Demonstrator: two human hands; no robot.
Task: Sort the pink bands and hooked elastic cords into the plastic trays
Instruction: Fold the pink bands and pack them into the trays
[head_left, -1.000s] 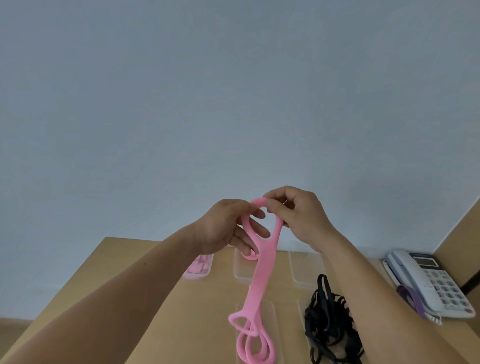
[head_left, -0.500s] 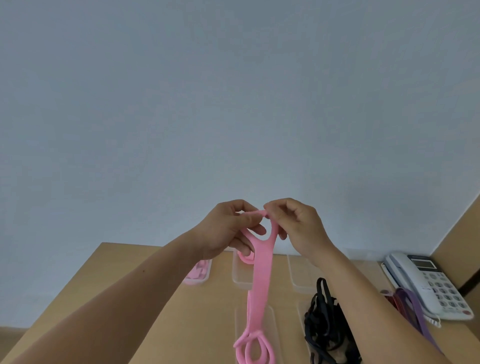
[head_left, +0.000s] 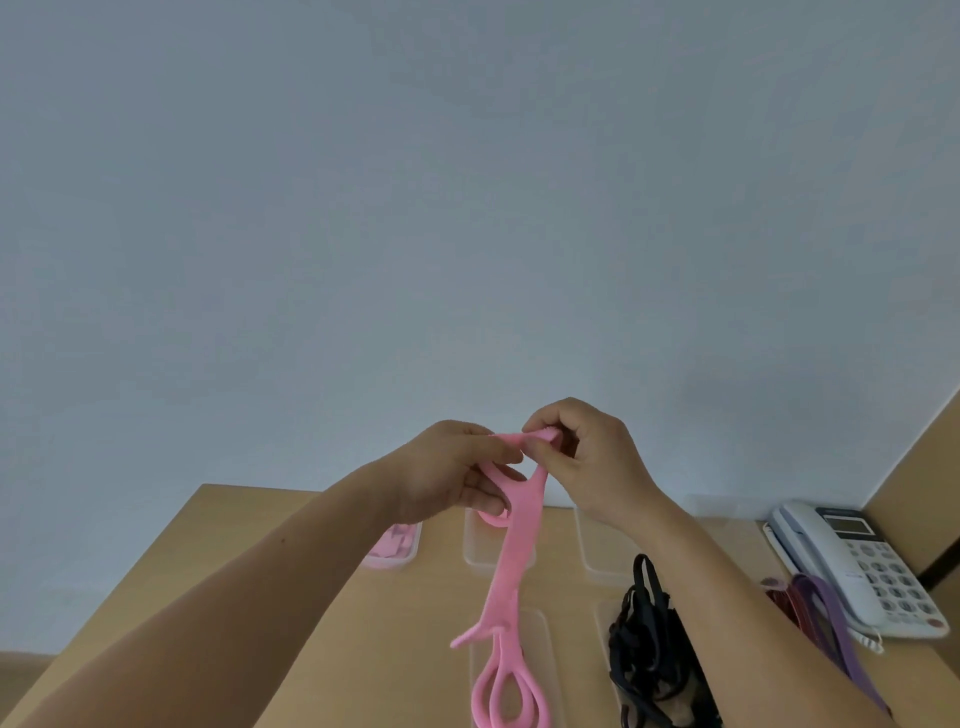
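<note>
Landmark: near tray (head_left: 537, 626), a clear one on the worktop (head_left: 322, 613), below both hands.
Pink band (head_left: 514, 566): top loop is held high above the near tray. The strap hangs steeply down with its long axis almost upright, and its lower loops lie in that tray.
Left hand (head_left: 447, 473): fingers (head_left: 493, 491) curled through and clamped on the top loop.
Right hand (head_left: 592, 457): fingertips pinch the loop's crest, touching the left hand.
Governing relation: the band's free length lies straight below the fingers, toward the near tray. Both hands are equally near.
Hooked elastic cords (head_left: 649, 649): black bundle just right of the near tray.
Judged step: gather or lower the band. Its springiness may flick it out of the tray.
</note>
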